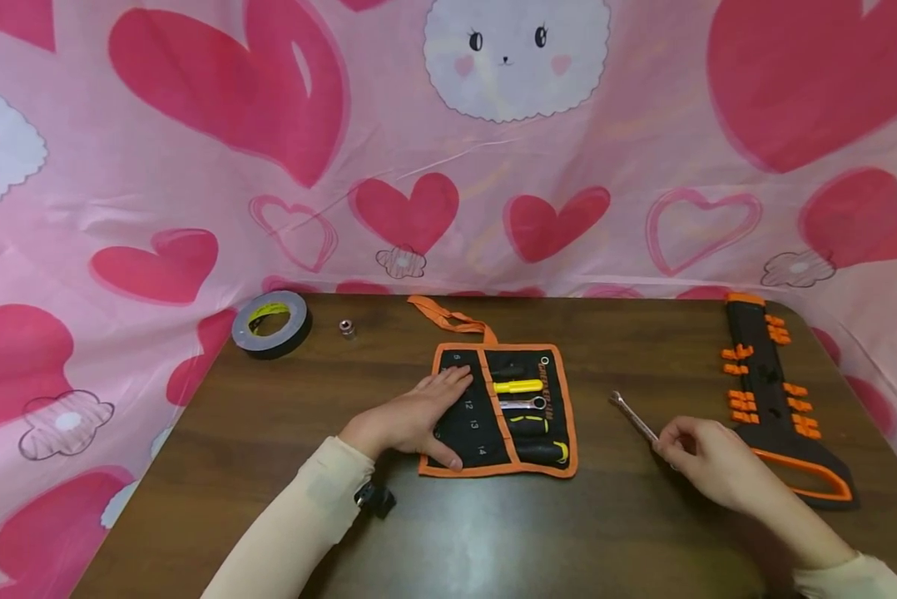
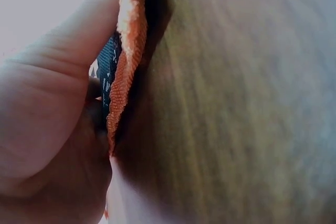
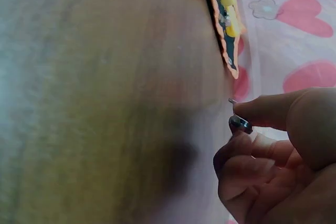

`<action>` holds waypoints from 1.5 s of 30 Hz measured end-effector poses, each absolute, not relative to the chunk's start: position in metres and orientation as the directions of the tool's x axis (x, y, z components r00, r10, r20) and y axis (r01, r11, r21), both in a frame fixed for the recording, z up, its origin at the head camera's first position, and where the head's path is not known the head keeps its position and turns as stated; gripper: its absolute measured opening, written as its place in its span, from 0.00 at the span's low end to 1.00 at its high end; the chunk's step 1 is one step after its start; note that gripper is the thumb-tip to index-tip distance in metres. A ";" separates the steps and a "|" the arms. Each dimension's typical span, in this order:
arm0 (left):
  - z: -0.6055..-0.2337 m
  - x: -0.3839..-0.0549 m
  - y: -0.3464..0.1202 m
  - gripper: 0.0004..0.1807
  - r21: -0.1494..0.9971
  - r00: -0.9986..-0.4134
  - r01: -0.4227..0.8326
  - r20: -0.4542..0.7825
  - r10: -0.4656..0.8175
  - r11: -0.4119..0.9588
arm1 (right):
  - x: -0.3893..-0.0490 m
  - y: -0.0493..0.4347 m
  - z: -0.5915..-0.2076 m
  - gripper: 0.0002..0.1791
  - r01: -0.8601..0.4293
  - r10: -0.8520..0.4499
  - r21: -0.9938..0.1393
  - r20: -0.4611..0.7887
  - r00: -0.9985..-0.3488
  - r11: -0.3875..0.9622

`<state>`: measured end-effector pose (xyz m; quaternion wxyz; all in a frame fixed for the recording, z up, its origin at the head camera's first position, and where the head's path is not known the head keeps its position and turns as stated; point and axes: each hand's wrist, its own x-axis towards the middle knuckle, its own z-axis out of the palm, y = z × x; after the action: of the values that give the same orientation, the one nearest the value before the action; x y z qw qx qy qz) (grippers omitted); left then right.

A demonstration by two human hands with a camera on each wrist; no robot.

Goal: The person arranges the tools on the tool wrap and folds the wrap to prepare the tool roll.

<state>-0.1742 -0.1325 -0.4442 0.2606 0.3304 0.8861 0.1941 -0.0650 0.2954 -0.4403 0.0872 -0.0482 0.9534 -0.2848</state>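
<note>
A black tool pouch [image 1: 486,426] with orange trim lies unfolded on the table, numbers printed on its left half. My left hand [image 1: 411,416] rests on that half, fingers extended and thumb near the lower edge. In the left wrist view the orange trim [image 2: 126,72] runs beside the thumb. Slotted in the right half are a yellow handle [image 1: 518,387], a shiny wrench [image 1: 523,404] and black-and-yellow handles [image 1: 542,452]. To the right of the pouch, my right hand [image 1: 706,462] pinches one end of a slim metal wrench [image 1: 634,416] between thumb and forefinger.
A roll of tape [image 1: 294,333] and a small metal socket [image 1: 347,329] sit at the back left. The pouch's orange strap [image 1: 448,318] trails toward the back. At the right lies a black holder [image 1: 755,358] with orange clips and an orange-lined handle.
</note>
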 end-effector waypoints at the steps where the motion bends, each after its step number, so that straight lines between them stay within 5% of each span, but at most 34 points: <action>1: -0.444 -0.174 -0.133 0.72 0.516 -0.646 0.485 -0.333 0.687 0.706 | -0.066 0.295 -0.439 0.04 -0.048 -0.142 -0.548 -0.131 -0.981 0.835; 45: -0.445 -0.175 -0.132 0.73 0.497 -0.642 0.497 -0.340 0.687 0.711 | -0.113 0.257 -0.424 0.16 -0.088 -0.180 -0.596 -0.096 -0.979 0.798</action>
<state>-0.1748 -0.1321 -0.4453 0.2600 0.3334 0.8877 0.1823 -0.1129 0.2568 -0.4244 0.0741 -0.0711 0.9453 -0.3095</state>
